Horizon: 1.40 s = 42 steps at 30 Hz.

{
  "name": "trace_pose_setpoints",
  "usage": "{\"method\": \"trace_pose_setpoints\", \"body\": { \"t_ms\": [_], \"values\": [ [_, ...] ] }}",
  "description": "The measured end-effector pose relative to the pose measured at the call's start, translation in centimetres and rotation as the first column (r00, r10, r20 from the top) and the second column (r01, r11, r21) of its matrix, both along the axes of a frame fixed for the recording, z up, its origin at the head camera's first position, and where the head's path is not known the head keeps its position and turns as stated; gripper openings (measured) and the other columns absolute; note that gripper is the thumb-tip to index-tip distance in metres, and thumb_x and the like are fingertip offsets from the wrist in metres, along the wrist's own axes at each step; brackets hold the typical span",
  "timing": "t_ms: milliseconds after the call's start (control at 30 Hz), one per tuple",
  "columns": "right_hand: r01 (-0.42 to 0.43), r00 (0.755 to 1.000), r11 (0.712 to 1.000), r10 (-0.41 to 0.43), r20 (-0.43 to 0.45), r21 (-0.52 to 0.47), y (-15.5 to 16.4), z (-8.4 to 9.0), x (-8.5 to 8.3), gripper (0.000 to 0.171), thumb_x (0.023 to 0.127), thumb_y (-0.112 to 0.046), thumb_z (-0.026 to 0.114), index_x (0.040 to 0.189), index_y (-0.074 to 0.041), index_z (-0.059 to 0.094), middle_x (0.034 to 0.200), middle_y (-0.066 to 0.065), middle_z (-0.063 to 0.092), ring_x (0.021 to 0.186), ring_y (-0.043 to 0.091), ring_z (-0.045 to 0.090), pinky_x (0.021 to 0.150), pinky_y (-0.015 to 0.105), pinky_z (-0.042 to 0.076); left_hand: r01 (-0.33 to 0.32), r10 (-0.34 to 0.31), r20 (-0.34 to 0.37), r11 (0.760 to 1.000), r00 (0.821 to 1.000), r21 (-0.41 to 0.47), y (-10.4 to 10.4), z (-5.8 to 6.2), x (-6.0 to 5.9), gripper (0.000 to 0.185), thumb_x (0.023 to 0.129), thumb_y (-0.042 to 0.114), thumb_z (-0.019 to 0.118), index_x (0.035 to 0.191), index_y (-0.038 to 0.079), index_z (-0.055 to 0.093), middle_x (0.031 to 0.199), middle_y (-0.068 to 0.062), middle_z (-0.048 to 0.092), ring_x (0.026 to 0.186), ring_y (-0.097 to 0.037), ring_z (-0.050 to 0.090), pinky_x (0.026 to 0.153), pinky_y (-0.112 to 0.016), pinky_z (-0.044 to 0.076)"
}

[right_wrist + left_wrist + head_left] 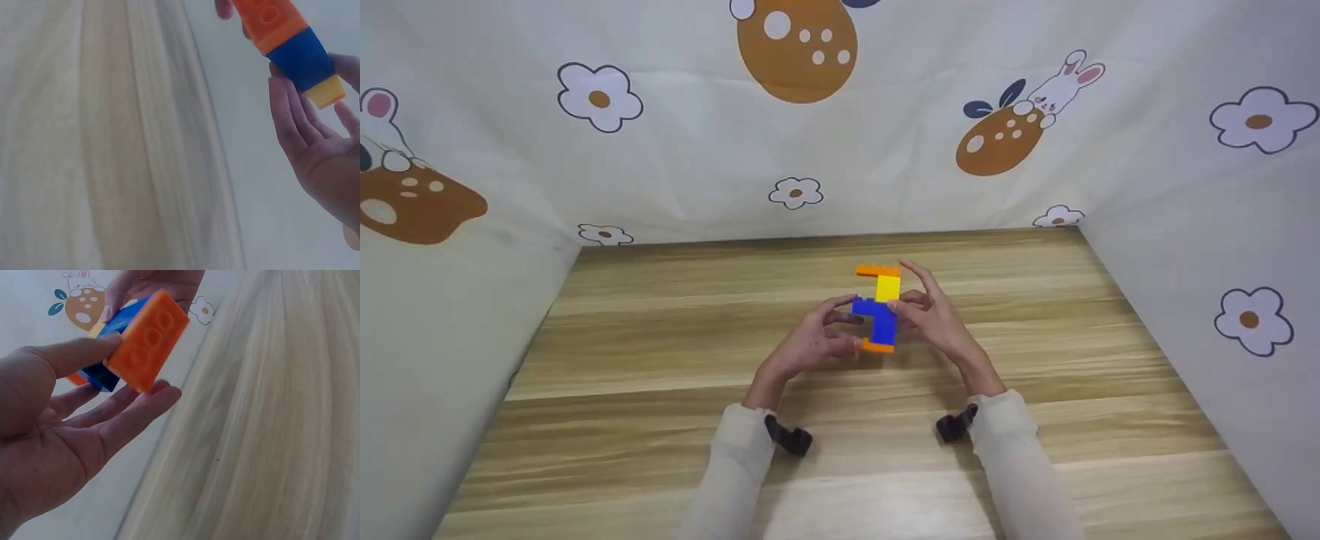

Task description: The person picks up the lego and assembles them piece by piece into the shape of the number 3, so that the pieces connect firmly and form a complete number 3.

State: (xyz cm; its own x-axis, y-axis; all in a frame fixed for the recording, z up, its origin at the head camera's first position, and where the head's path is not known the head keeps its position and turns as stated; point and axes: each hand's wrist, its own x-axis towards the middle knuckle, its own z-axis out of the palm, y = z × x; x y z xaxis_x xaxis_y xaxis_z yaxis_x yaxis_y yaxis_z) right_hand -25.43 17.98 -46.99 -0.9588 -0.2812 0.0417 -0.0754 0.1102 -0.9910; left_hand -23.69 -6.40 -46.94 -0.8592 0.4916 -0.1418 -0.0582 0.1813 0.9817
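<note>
A small stack of toy bricks [881, 311] is held above the wooden table [660, 375]: orange on top, then yellow, blue, and an orange brick at the bottom. My left hand [847, 328] pinches its lower end. In the left wrist view the thumb lies on the orange brick [147, 340] and the fingers [135, 416] reach under it. My right hand [907, 301] holds the blue middle part from the right, index finger stretched up beside the yellow brick. In the right wrist view the blue brick [304, 56] sits between that hand's fingers [292, 124] and thumb.
Printed fabric walls [840, 150] with flowers and rabbits close off the back, left and right of the table. Black wrist camera mounts [791, 437] [956, 425] sit on both light sleeves. Bare wood surrounds the hands.
</note>
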Motion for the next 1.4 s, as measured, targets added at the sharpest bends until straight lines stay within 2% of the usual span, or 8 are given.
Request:
{"method": "trace_pose_setpoints", "body": {
  "t_ms": [133,267,367,567,700,1000,1233,1400],
  "values": [
    [-0.017,1.0,0.998,0.017,-0.006,0.053,0.0,-0.3,-0.1,0.066,0.099,-0.02,0.064,0.157,-0.03,0.032,0.11,0.016,0.067,0.086,0.02,0.069,0.084,0.048,0.06,0.002,-0.003,-0.029,1.0,1.0,-0.02,-0.1,-0.3,0.0,0.079,0.089,0.011,0.076,0.155,0.018,0.033,0.142,-0.019,0.056,0.108,-0.031,0.07,0.093,-0.044,0.059],
    [-0.027,1.0,0.997,0.025,0.016,0.076,0.1,-0.7,-0.2,0.064,0.1,-0.021,0.063,0.156,-0.028,0.034,0.112,0.017,0.067,0.088,0.019,0.068,0.081,0.04,0.06,0.019,-0.023,-0.06,0.997,0.998,-0.068,-0.2,-0.6,0.0,0.083,0.087,0.011,0.078,0.156,0.015,0.031,0.141,-0.019,0.057,0.112,-0.03,0.069,0.094,-0.038,0.058],
    [-0.027,0.999,0.996,0.024,0.038,0.086,0.1,-1.0,-0.4,0.064,0.1,-0.021,0.062,0.157,-0.025,0.033,0.115,0.019,0.067,0.09,0.019,0.068,0.082,0.038,0.06,0.023,-0.029,-0.061,0.996,0.998,-0.092,-0.1,-1.0,-0.1,0.085,0.086,0.009,0.078,0.156,0.016,0.031,0.142,-0.019,0.056,0.115,-0.032,0.068,0.095,-0.038,0.058],
    [-0.017,0.999,0.991,0.01,0.054,0.132,0.2,-1.2,-0.5,0.065,0.099,-0.021,0.064,0.157,-0.022,0.033,0.117,0.021,0.068,0.09,0.016,0.067,0.084,0.04,0.058,0.003,-0.006,-0.023,0.995,1.0,-0.102,0.3,-1.7,-0.3,0.083,0.087,0.005,0.077,0.156,0.017,0.032,0.141,-0.019,0.057,0.115,-0.031,0.068,0.095,-0.038,0.058],
    [-0.004,0.997,0.99,-0.007,0.077,0.141,0.0,-1.3,-0.5,0.066,0.099,-0.021,0.064,0.157,-0.022,0.033,0.117,0.021,0.07,0.086,0.016,0.07,0.083,0.042,0.059,-0.018,0.015,-0.024,0.994,1.0,-0.107,0.5,-2.0,-0.4,0.083,0.085,0.008,0.079,0.155,0.014,0.034,0.136,-0.019,0.061,0.114,-0.029,0.068,0.095,-0.038,0.058],
    [-0.012,0.973,0.983,-0.03,0.227,0.182,-0.1,-1.1,-0.4,0.066,0.099,-0.021,0.064,0.157,-0.017,0.032,0.132,0.025,0.06,0.103,0.024,0.068,0.087,0.038,0.06,-0.058,0.049,-0.062,0.986,0.997,-0.155,1.0,-2.4,-0.3,0.075,0.084,0.014,0.082,0.149,0.006,0.044,0.132,-0.018,0.064,0.118,-0.03,0.065,0.1,-0.041,0.055],
    [0.009,0.952,0.985,-0.06,0.299,0.17,-0.5,-1.1,-0.3,0.067,0.097,-0.011,0.065,0.157,-0.015,0.034,0.144,0.023,0.05,0.101,0.021,0.067,0.087,0.034,0.06,-0.096,0.086,-0.054,0.967,0.995,-0.236,1.7,-2.5,-0.1,0.077,0.083,0.021,0.083,0.147,-0.001,0.045,0.138,-0.018,0.06,0.121,-0.029,0.063,0.105,-0.041,0.052],
    [0.004,0.951,0.984,-0.058,0.304,0.178,-0.8,-1.3,-0.2,0.072,0.095,-0.006,0.066,0.157,-0.014,0.032,0.148,0.023,0.048,0.112,0.022,0.063,0.093,0.032,0.056,-0.122,0.118,-0.028,0.956,0.993,-0.268,1.9,-2.6,-0.1,0.078,0.083,0.023,0.083,0.148,0.002,0.045,0.137,-0.015,0.061,0.119,-0.026,0.063,0.103,-0.04,0.053]
  ]
}}
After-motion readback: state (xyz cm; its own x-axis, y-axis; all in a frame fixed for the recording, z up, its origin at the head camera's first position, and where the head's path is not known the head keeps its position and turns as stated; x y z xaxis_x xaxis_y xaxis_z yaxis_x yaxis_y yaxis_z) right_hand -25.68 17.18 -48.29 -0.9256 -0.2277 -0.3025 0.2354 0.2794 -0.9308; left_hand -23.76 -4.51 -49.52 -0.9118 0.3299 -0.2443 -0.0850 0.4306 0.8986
